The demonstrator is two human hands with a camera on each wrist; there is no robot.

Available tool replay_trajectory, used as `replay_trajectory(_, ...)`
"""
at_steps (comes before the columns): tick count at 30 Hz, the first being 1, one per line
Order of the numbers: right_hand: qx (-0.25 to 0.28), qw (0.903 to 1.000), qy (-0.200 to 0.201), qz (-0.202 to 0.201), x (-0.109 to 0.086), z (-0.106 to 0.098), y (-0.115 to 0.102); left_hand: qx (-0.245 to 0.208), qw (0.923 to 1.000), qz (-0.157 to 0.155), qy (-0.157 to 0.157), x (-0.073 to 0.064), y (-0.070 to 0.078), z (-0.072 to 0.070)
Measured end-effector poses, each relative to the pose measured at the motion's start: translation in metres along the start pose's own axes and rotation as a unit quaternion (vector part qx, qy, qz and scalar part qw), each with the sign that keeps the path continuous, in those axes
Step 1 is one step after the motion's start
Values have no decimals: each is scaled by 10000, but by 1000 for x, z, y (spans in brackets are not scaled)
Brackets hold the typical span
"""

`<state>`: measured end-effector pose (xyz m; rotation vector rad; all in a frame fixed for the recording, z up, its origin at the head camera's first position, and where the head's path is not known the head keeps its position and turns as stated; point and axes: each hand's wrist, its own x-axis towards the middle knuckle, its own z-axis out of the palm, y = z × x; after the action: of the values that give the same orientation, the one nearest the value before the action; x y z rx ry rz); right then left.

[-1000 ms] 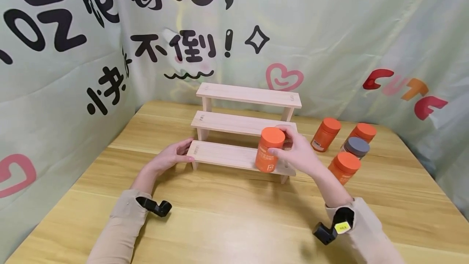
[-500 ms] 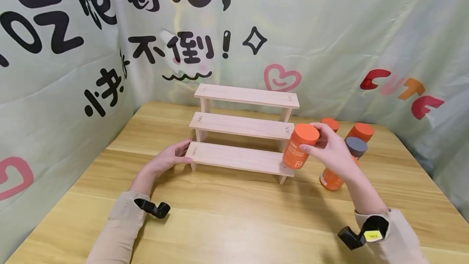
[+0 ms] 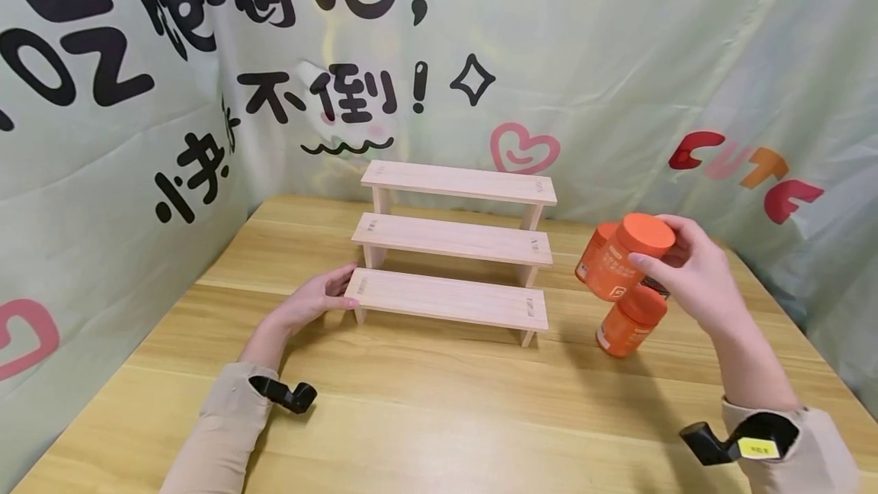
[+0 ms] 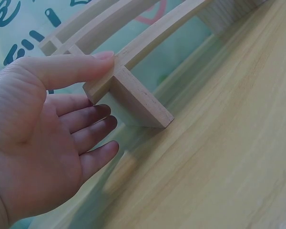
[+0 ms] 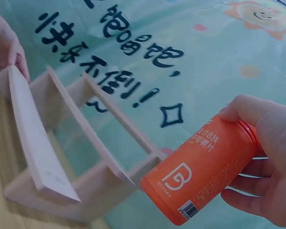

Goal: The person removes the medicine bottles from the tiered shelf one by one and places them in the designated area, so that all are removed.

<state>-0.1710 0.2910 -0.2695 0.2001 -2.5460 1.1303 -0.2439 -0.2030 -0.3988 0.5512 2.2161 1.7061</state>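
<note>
My right hand [image 3: 709,280] grips an orange supplement bottle [image 3: 613,261] around its upper part, holding it tilted in the air right of the shelf. In the right wrist view, white print and a barcode show on the bottle [image 5: 190,167]. A three-tier wooden display shelf [image 3: 446,297] stands on the table with its boards bare. At its lowest board's left end, my left hand [image 3: 309,302] pinches the corner. The left wrist view shows the thumb on top of the board [image 4: 162,31] and the index finger at its underside, the other fingers loosely bent.
Behind and below the held bottle stand another orange bottle [image 3: 627,325] and a partly hidden orange bottle [image 3: 591,254]. A dark-labelled bottle [image 3: 655,287] is mostly covered by the right hand. A printed cloth backdrop [image 3: 617,59] closes off the table's back and left.
My right hand has carried the orange bottle from in front of the lowest board's right end, rightward and up, over the standing bottles. The left hand stays at the shelf's corner.
</note>
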Motion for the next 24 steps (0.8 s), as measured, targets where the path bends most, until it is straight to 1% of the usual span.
replay_trajectory(12,-258,9974,495,462,-7,-40,20,-114,9999,13,-29,0,-3,-1)
replay_trajectory(18,-638,9927,758,692,-12,-50,30,-93,9999,50,-74,0,-2,-1)
replay_trajectory(24,-873,9876,841,996,-19,-57,42,-51,10000,57,-56,0,-2,-1)
